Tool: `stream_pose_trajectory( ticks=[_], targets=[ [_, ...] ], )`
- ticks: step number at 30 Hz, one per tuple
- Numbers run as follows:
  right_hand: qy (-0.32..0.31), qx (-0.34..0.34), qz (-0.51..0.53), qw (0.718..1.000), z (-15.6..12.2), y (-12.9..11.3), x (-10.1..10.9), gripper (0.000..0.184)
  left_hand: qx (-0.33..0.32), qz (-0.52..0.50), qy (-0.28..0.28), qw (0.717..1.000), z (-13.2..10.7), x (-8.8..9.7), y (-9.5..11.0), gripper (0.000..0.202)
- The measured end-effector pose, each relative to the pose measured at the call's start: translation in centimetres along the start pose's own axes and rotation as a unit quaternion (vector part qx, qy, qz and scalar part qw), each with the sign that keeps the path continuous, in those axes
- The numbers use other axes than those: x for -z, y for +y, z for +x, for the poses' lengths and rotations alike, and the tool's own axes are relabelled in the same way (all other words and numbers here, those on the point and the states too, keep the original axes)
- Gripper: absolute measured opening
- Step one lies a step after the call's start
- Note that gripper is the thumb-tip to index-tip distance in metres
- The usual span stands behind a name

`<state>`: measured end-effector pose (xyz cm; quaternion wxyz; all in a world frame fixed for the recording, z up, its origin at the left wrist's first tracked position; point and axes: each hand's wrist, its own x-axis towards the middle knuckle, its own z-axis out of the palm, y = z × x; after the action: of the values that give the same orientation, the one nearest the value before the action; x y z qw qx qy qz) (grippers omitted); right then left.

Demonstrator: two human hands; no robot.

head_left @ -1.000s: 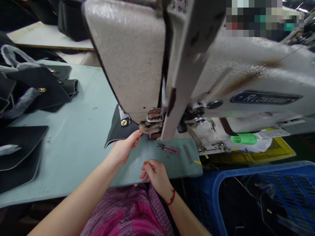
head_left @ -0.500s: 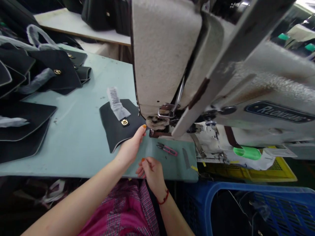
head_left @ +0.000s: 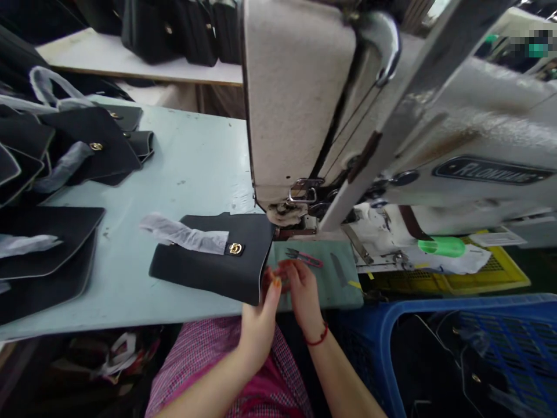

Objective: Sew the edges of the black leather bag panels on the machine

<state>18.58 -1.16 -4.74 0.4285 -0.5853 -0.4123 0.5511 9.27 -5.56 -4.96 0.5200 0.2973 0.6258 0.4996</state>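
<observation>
A black leather bag piece [head_left: 200,270] lies on the pale green table beside the sewing machine head [head_left: 300,104]. On it are a gold clasp [head_left: 235,249] and a strap in white wrapping [head_left: 187,234]. My left hand [head_left: 259,325] grips the piece at its near right corner, thumb raised, other fingers partly hidden behind the edge. Close by, my right hand [head_left: 304,290] has its fingers drawn together near my left fingertips; whatever they pinch is too small to make out. Pink-handled thread snips [head_left: 304,257] rest just beyond my right hand.
More black bag pieces [head_left: 47,238] are piled at the table's left. Finished-looking black bags [head_left: 148,29] stand on a white shelf [head_left: 78,55] behind. A blue crate [head_left: 387,325] with black bags sits at lower right, a yellow crate [head_left: 500,278] beyond it.
The bag piece has turned and come nearer to me, its strap now pointing left. My left hand has moved down to its near corner. My right hand has moved right and up, beside the left.
</observation>
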Motion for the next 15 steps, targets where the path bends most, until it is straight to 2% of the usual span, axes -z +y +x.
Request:
stream_pose_trajectory(
  ticks=[2,4,5,6,8,9,11,13,15],
  targets=[
    [0.004,0.013,0.020,1.000,0.5,-1.6,0.2,0.038,-0.040,0.039,0.017,0.998,-2.4,5.1,-2.1,0.039],
    [-0.021,0.026,0.022,0.999,1.0,-3.2,-0.1,0.043,-0.109,0.131,0.076,0.982,-2.6,10.9,-2.8,0.035],
    [-0.039,0.032,0.016,0.999,1.2,-3.9,-0.4,0.044,-0.173,0.198,0.078,0.962,-1.6,13.7,-2.4,0.037],
    [-0.056,0.041,0.004,0.998,1.5,-4.6,-0.8,0.046,-0.237,0.274,0.056,0.930,0.0,15.9,-1.5,0.039],
    [-0.063,0.071,-0.039,0.995,2.0,-5.4,-1.8,0.051,-0.321,0.404,-0.040,0.856,4.5,18.7,1.1,0.046],
    [-0.055,0.086,-0.063,0.993,2.3,-5.6,-2.3,0.053,-0.338,0.453,-0.108,0.818,7.0,19.1,2.6,0.054],
    [-0.034,0.102,-0.089,0.990,2.7,-5.7,-3.2,0.053,-0.377,0.496,-0.215,0.752,11.5,18.3,5.3,0.065],
    [-0.024,0.102,-0.086,0.991,3.0,-5.4,-3.8,0.050,-0.428,0.491,-0.283,0.704,14.8,16.2,7.2,0.074],
    [-0.021,0.111,-0.077,0.991,3.1,-5.1,-4.1,0.049,-0.479,0.480,-0.319,0.663,16.6,14.1,8.5,0.086]
  ],
)
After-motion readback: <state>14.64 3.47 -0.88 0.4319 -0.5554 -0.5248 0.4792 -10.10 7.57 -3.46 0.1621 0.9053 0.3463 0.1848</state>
